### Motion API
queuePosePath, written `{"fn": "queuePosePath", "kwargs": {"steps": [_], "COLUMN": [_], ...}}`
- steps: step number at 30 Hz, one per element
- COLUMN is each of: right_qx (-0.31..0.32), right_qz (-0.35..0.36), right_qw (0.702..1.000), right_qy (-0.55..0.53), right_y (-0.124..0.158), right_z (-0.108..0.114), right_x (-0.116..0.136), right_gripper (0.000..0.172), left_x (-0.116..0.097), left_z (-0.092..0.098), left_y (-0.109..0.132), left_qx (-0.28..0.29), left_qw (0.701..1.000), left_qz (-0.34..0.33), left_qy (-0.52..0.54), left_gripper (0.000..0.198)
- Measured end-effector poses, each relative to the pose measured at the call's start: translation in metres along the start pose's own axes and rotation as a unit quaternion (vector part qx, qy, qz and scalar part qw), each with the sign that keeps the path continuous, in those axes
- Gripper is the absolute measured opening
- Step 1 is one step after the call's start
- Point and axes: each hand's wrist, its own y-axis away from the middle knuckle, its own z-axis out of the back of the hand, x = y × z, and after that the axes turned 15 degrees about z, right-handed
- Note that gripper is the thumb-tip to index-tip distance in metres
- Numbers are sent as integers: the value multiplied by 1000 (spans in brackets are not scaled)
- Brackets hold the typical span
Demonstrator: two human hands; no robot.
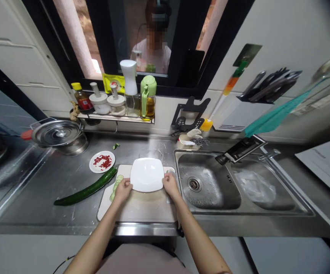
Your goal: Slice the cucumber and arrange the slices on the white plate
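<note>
A white, rounded-square plate [147, 175] is held level between my two hands, above the light cutting board [146, 211]. My left hand [123, 189] pinches its left edge, and my right hand [169, 183] grips the right edge. Nothing lies on the plate. Pale green cucumber slices [116, 186] lie on the board's left side, partly hidden behind my left hand. A long cucumber [86, 190] rests on the counter with its end by the board. Part of a blade-like metal piece [171, 175] shows beside my right hand.
A small white dish [91, 164] with chopped red pieces sits behind the cucumber. A lidded steel pot [75, 145] stands back left. To the right is a double sink [210, 207] with a faucet [239, 149]. Seasoning bottles line a wall shelf [107, 116].
</note>
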Motion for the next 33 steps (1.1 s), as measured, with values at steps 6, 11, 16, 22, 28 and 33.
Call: {"fn": "queuePosePath", "kwargs": {"steps": [6, 11, 16, 22, 28, 33], "right_qx": [14, 19, 21, 28, 51, 61], "right_qz": [-23, -36, -39, -38, -43, -44], "right_qw": [1000, 999, 999, 998, 995, 993], "right_qy": [4, 20, 22, 39, 81, 96], "right_y": [44, 50, 56, 61, 61, 61], "right_z": [-4, -8, -11, -12, -11, -11], "right_x": [-3, -2, -5, -6, 0, 5], "right_gripper": [14, 14, 14, 15, 19, 21], "left_x": [37, 38, 38, 36, 37, 40], "left_z": [5, 9, 12, 14, 16, 19], "left_y": [26, 33, 39, 42, 44, 46], "left_qx": [7, 6, 0, -8, -13, -16], "left_qw": [999, 997, 995, 994, 993, 993], "left_qz": [20, 31, 25, 24, 28, 27], "left_qy": [-24, -66, -93, -105, -111, -117], "left_gripper": [29, 29, 30, 27, 29, 29]}}
